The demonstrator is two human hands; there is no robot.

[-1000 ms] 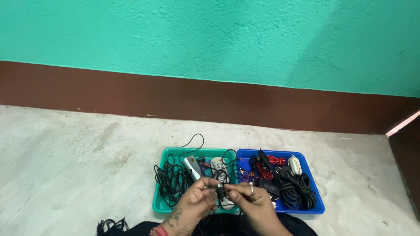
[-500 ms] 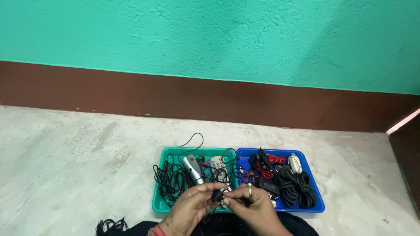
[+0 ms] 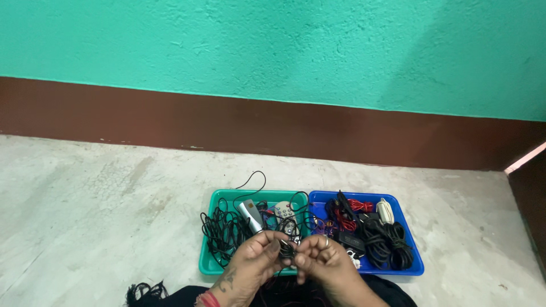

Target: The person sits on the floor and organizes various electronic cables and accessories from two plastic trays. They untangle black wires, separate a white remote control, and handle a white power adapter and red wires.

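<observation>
Green tray (image 3: 207,267) and blue tray (image 3: 418,267), lower centre: smooth glossy plastic. Black cable (image 3: 219,236): matt rubbery sheath. Floor (image 3: 96,210): rough bare concrete. Wall (image 3: 273,45): textured matt paint.

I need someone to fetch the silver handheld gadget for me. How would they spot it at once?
Two trays sit side by side on the concrete floor; go to the green tray on the left. The silver gadget lies slanted among loose black cables, the only long metallic-grey bar there.
</observation>
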